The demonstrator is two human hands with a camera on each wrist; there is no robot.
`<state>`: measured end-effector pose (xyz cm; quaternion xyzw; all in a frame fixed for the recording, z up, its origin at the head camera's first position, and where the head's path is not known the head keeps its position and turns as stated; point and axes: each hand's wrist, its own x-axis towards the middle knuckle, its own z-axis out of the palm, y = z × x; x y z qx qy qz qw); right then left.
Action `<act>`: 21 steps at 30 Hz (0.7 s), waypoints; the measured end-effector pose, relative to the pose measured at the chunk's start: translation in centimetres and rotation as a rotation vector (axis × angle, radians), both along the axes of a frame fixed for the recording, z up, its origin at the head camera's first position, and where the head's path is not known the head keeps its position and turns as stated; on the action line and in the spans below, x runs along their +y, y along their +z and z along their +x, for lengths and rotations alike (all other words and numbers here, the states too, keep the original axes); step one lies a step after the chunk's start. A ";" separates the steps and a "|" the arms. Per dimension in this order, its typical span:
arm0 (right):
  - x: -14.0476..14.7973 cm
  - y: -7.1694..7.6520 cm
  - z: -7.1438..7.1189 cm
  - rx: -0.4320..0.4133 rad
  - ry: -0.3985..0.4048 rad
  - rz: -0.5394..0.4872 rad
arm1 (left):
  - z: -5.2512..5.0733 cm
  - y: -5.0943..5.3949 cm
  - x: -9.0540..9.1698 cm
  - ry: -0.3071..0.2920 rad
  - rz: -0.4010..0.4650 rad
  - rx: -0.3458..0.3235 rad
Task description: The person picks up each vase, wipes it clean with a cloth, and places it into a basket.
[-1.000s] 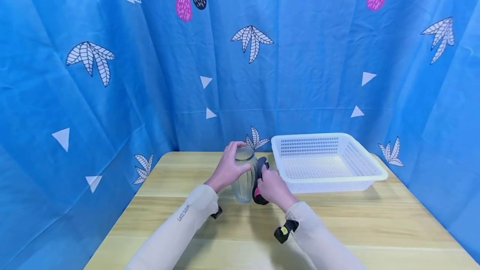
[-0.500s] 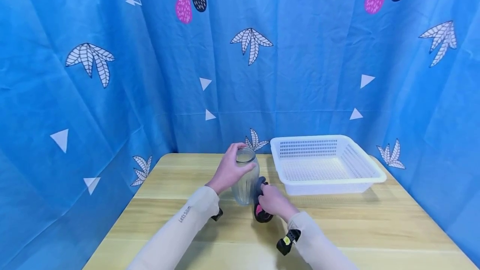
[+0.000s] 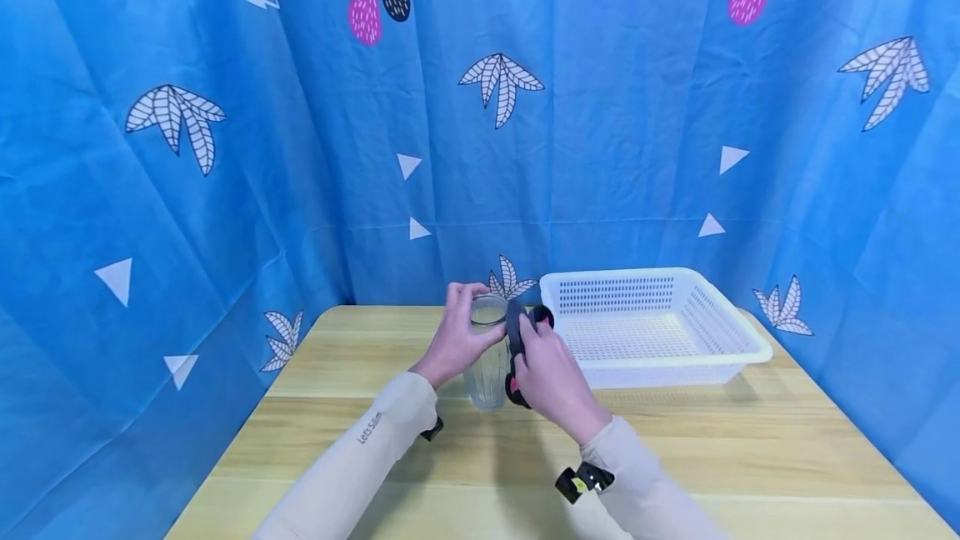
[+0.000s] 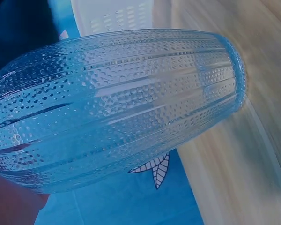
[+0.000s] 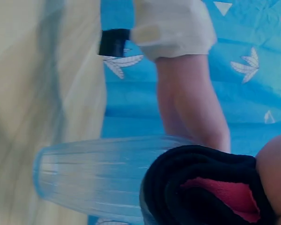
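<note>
A clear ribbed glass vase [image 3: 487, 383] stands upright on the wooden table. My left hand [image 3: 457, 338] grips it near the rim, thumb on the near side and fingers behind. The left wrist view shows the dimpled wall of the vase [image 4: 131, 103] close up. In my right hand [image 3: 553, 373] is a folded dark cloth [image 3: 515, 330], with black and pink at its ends, held against the vase's right side near the top. From the right wrist, the rolled black-and-pink fold of the cloth [image 5: 166, 187] covers part of the vase [image 5: 84, 178].
To the right, just beyond my right hand, sits a white perforated plastic basket [image 3: 660, 363]. Bare wood of the table [image 3: 360, 357] shows left of the vase. A blue patterned curtain [image 3: 480, 182] hangs around the table's back and sides.
My right hand has slid the cloth down the vase's side, then back up to near the rim. The left hand keeps its grip and the vase stays in place.
</note>
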<state>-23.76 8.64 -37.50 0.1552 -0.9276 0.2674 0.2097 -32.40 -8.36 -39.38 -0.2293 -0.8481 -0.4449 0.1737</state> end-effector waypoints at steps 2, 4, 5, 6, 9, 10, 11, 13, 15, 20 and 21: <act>-0.1 0.7 -0.2 0.026 0.005 -0.013 | 0.1 0.1 -0.1 -0.004 0.001 -0.005; -0.2 1.0 -0.7 0.013 0.001 -0.011 | 0.2 0.2 -0.2 -0.001 -0.007 -0.011; -0.2 1.0 -0.9 0.000 -0.003 0.002 | 0.2 0.3 -0.2 0.001 -0.011 -0.009; -0.2 0.9 -1.2 -0.014 -0.007 0.015 | 0.2 0.3 -0.3 0.003 -0.016 -0.007; -0.2 0.4 -2.0 -0.074 -0.022 0.070 | 0.5 0.5 -0.4 0.009 -0.028 -0.011; -0.2 0.2 -2.2 -0.091 -0.028 0.090 | 0.6 0.5 -0.4 0.003 -0.029 -0.013; -0.1 -0.1 -2.4 -0.106 -0.032 0.106 | 0.6 0.6 -0.4 -0.006 -0.025 -0.018; -0.1 -0.7 -2.8 -0.129 -0.035 0.128 | 0.6 0.6 -0.3 -0.025 -0.014 -0.032; 0.0 -1.4 -3.1 -0.148 -0.031 0.133 | 0.7 0.6 -0.2 -0.034 -0.007 -0.041; 0.0 -3.5 -3.6 -0.242 0.001 0.128 | 0.6 0.6 -0.2 -0.036 0.005 -0.054; 0.0 -4.1 -3.7 -0.274 0.010 0.136 | 0.6 0.5 -0.2 -0.037 0.009 -0.061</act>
